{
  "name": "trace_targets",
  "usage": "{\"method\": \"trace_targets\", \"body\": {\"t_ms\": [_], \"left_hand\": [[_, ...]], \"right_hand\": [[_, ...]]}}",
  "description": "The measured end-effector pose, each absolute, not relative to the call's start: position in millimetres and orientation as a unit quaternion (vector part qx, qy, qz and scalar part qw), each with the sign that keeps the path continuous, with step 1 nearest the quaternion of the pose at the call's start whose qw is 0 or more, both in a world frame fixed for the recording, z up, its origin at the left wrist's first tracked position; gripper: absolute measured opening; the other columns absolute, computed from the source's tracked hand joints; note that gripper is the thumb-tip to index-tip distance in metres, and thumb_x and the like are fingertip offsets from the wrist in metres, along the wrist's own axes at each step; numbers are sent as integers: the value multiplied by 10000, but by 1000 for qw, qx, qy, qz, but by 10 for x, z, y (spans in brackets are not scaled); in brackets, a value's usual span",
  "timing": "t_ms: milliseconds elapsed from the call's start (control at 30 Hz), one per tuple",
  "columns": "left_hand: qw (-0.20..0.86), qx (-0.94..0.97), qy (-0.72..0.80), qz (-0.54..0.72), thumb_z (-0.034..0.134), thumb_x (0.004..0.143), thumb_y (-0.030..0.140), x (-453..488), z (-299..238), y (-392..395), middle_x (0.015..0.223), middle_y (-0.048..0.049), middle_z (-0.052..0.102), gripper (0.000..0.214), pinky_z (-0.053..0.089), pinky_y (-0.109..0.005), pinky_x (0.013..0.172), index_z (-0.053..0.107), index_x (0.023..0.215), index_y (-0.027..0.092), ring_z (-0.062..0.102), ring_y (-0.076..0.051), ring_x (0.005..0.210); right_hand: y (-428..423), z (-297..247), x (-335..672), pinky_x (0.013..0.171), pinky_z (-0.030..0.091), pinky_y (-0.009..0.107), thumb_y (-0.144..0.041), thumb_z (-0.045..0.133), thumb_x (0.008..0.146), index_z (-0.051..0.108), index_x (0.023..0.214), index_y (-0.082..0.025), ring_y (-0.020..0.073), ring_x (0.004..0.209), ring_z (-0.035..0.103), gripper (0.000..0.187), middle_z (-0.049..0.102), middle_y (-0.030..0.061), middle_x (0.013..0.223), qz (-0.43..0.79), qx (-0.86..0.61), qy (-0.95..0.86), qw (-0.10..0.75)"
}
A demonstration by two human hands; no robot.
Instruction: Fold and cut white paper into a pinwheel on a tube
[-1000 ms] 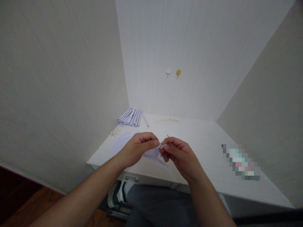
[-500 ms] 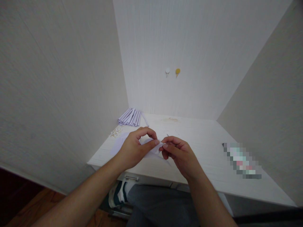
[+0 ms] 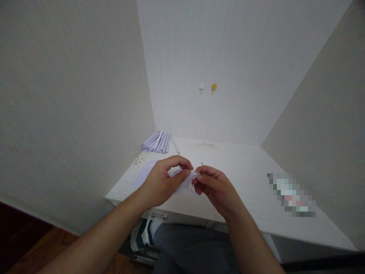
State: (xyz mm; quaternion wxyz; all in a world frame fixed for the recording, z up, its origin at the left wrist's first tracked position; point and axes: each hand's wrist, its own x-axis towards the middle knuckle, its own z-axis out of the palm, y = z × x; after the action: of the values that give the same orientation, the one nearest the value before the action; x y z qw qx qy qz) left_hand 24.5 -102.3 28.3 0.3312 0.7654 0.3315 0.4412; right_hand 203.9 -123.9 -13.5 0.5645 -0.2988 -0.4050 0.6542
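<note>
Both hands meet over the front middle of the white desk (image 3: 242, 190). Thumb and fingers of my left hand (image 3: 165, 180) pinch a thin pale sheet of paper (image 3: 186, 182). My right hand (image 3: 213, 184) grips the same paper at its right corner, with the thumb against curled fingers. The sheet looks bent between the hands, and its far part is hidden by the left hand. Under and left of the left hand lies more pale lilac paper (image 3: 142, 175). A thin pointed object (image 3: 202, 164), too small to name, shows just behind the right hand.
A stack of rolled paper tubes (image 3: 156, 142) lies at the back left, with one tube (image 3: 175, 145) apart. Small white-and-tan bits (image 3: 139, 160) sit before it. A blurred-out object (image 3: 291, 195) lies at right. Two hooks (image 3: 214, 88) are on the back wall; walls enclose both sides.
The left fingers have shifted slightly, and the paper between the hands is bent a little differently. Both hands keep their hold in nearly the same place.
</note>
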Motion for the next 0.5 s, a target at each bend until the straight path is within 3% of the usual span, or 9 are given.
{"method": "trace_targets", "body": {"t_ms": [500], "left_hand": [[325, 768, 346, 430, 617, 839, 142, 256, 303, -1047, 842, -15, 723, 112, 471, -291, 767, 714, 839, 197, 639, -161, 809]], "right_hand": [[-1239, -143, 2033, 549, 407, 250, -254, 840, 701, 739, 806, -187, 112, 553, 566, 160, 721, 8, 692, 666, -286, -397, 563]]}}
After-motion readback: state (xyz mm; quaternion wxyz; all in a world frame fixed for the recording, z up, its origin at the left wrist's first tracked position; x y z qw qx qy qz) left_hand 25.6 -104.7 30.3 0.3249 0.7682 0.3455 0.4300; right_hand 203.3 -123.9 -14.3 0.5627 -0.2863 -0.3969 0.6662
